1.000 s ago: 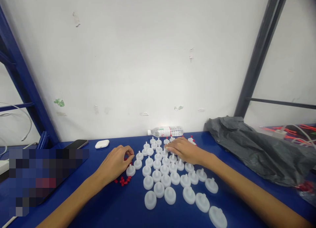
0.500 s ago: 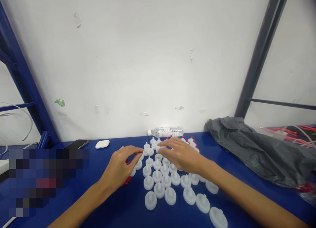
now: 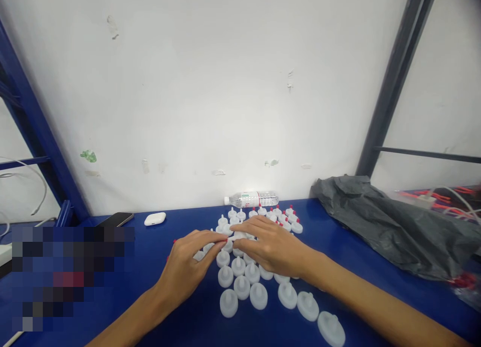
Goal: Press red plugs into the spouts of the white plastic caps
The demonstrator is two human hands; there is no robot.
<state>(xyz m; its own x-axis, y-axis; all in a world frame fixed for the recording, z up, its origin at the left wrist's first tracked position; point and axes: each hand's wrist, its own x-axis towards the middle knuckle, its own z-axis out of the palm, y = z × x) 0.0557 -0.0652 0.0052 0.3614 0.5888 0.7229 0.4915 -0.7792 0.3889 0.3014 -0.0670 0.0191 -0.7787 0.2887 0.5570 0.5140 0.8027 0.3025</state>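
Left hand (image 3: 188, 259): thumb and index finger pinch 1 small red cap (image 3: 226, 240), held over the left side of the group of white lids. Right hand (image 3: 276, 242): palm down, fingers grasping 1 translucent white nozzle lid (image 3: 239, 235), nozzle pointing left toward the cap. The 2 hands almost meet; cap is at the nozzle tip. Cannot tell how far it is seated, the fingers cover part of it.

Around them, uncapped lids (image 3: 229, 303) stand nozzle up on the blue tabletop (image 3: 150, 252), spreading toward the near edge; 3 form a slanting row at lower right. Red-capped lids (image 3: 296, 227) are grouped beyond the right hand, near the wall (image 3: 203, 86). Loose red caps (image 3: 175, 242) show in part beside the left hand, mostly hidden by it.

Clear plastic bottle (image 3: 255, 199) lies on its side at the wall base, white cap to the left. White earbud case (image 3: 155, 219) lies left of the lids, black phone (image 3: 119, 219) farther left. Dark grey plastic bag (image 3: 387, 229) is crumpled at right.
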